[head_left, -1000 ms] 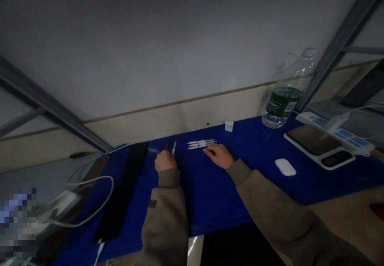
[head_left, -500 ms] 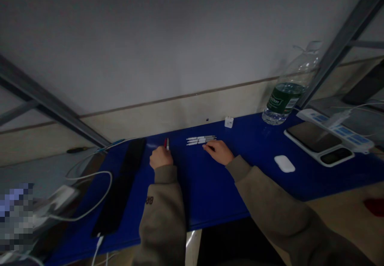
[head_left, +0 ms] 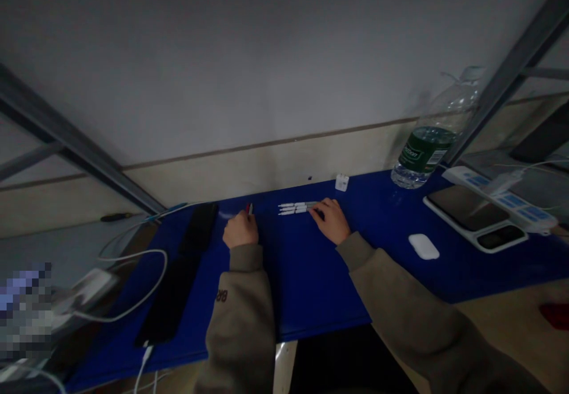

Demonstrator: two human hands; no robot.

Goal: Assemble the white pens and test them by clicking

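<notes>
My left hand (head_left: 240, 230) is closed in a fist on the blue table. From its far side stick the ends of a red pen (head_left: 248, 208) and a whitish one beside it; the rest is hidden in the fingers. Several slim white pens (head_left: 294, 208) lie side by side, tips pointing left. At their right ends, my right hand (head_left: 332, 221) has its thumb on the near side and its fingers on the far side, pressed around the row.
A white charger plug (head_left: 342, 182) stands behind the right hand. Farther right are a big water bottle (head_left: 422, 151), a white earbud case (head_left: 424, 246), a kitchen scale (head_left: 471, 216) and a power strip (head_left: 507, 195). Dark phones (head_left: 171, 299) and a white cable (head_left: 142, 317) lie at left.
My right hand has shifted slightly up and right, and its fingers now straddle the pens' right ends. My left hand has moved forward a little, covering more of the red pen.
</notes>
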